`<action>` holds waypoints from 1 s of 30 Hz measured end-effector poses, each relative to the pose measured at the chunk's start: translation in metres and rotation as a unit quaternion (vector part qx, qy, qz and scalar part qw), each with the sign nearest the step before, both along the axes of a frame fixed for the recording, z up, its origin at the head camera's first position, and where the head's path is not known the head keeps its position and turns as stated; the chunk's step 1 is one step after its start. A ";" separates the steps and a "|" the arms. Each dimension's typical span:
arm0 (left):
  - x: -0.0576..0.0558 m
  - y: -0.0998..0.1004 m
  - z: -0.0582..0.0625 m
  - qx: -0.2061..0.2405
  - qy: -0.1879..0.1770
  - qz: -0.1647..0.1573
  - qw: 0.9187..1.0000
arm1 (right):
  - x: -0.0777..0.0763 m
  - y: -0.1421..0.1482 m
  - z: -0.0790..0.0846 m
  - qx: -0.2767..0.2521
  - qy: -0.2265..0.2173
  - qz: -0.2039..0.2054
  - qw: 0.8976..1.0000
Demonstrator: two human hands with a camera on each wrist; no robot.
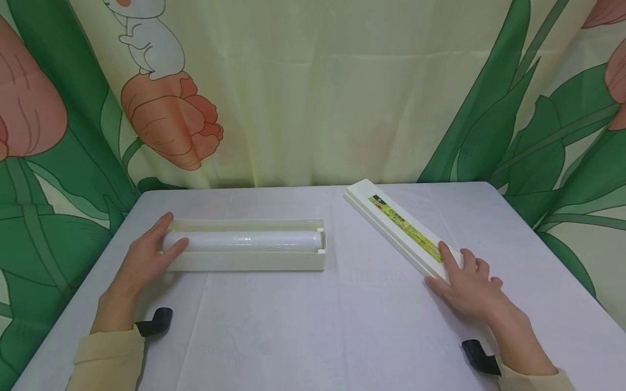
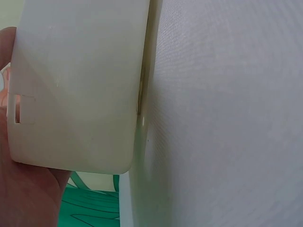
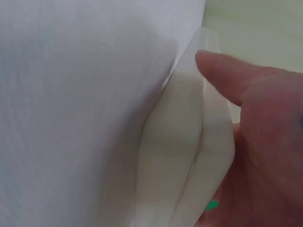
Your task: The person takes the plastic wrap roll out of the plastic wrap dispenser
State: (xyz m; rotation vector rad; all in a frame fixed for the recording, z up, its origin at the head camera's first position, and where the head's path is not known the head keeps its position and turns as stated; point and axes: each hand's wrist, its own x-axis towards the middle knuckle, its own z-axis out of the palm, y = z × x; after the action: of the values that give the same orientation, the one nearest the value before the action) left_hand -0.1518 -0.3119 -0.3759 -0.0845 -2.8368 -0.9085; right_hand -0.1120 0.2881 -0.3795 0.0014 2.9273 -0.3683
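Observation:
A long white cling film dispenser box point(image 1: 249, 262) sits on the table at left, its top uncovered. Inside lies a roll of clear cling film point(image 1: 254, 239). My left hand point(image 1: 144, 260) holds the box's left end, thumb over the front edge near the roll; the left wrist view shows the box's white side point(image 2: 80, 85) close up. At right, a long white lid point(image 1: 376, 217) with a yellow-green label point(image 1: 406, 227) lies slanted on the table. My right hand point(image 1: 467, 285) grips its near end, thumb along one side point(image 3: 222, 71) and fingers over the other.
A white cloth covers the table point(image 1: 274, 326). Behind hangs a curtain point(image 1: 318, 108) printed with a rabbit, tulips and green leaves. A black wrist mount point(image 1: 155, 322) shows beside the left sleeve and another black mount point(image 1: 479, 357) beside the right.

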 end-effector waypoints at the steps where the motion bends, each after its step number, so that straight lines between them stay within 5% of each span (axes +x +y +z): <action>1: 0.000 0.000 0.000 0.000 0.001 -0.001 1.000 | 0.000 0.000 0.001 0.000 0.000 0.000 1.000; 30: -0.002 -0.001 0.000 0.001 0.012 -0.012 1.000 | -0.013 -0.022 0.012 0.010 0.078 0.021 0.997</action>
State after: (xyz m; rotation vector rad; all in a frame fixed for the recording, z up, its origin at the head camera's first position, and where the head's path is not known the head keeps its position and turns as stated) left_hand -0.1533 -0.3134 -0.3754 -0.1270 -2.8188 -0.9095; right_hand -0.1254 0.2657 -0.3676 -0.0903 3.0788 -0.3466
